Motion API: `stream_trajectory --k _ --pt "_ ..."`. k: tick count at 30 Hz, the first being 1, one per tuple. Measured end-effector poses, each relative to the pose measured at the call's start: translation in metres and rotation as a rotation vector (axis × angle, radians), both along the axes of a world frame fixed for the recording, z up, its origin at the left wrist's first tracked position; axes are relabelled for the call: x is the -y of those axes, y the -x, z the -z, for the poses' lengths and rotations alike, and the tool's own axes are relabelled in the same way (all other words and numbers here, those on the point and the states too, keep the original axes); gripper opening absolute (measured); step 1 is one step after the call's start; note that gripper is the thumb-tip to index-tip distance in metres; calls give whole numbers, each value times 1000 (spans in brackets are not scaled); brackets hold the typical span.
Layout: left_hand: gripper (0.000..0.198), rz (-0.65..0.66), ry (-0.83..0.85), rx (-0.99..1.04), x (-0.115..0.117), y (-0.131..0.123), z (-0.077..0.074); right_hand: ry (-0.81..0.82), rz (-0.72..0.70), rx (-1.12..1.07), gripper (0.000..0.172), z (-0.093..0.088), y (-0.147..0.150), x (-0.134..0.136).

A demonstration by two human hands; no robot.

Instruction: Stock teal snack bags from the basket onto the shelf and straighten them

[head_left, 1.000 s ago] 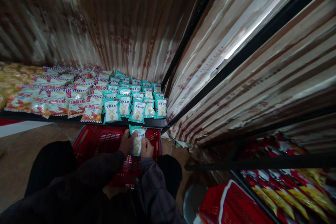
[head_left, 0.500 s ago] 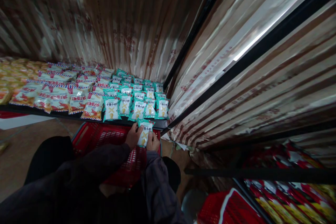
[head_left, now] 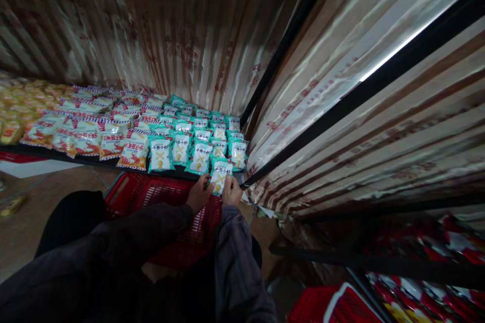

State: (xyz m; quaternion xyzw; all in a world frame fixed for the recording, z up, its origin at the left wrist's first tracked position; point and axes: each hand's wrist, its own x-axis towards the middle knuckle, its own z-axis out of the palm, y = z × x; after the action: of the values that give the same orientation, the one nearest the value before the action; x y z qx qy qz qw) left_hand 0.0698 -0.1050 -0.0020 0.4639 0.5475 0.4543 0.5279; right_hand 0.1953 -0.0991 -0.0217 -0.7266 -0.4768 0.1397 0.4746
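Note:
Between my two hands is a white and teal snack bag point(head_left: 219, 177), upright with its printed front toward me. My left hand point(head_left: 199, 194) grips its left edge. My right hand point(head_left: 232, 192) has the lower right side. The bag is at the front edge of the low black shelf point(head_left: 182, 174), just in front of the rows of matching teal snack bags point(head_left: 199, 156). Whether its base rests on the shelf is hidden by my fingers. Below my forearms a red plastic basket point(head_left: 132, 193) stands on the floor; the sleeves cover part of it.
Left of the teal bags lie red and white snack bags point(head_left: 87, 136), then yellow packs point(head_left: 22, 106). Striped curtain plastic point(head_left: 182, 35) hangs behind, with a black post point(head_left: 288, 45) at the shelf's right end. Another red basket point(head_left: 326, 305) is at lower right.
Both hands have moved forward and slightly right with the teal snack bag, from above the basket to the shelf's front edge. The view has shifted a little.

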Motion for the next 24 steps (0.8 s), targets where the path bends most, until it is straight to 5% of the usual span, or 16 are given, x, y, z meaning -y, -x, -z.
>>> stream_trajectory --k 16,24 --pt "52 150 -446 -467 3 2 17 49 141 225 69 -9 -10 -19" --pt "52 175 -671 -654 4 18 19 70 98 333 66 -11 -10 -30"
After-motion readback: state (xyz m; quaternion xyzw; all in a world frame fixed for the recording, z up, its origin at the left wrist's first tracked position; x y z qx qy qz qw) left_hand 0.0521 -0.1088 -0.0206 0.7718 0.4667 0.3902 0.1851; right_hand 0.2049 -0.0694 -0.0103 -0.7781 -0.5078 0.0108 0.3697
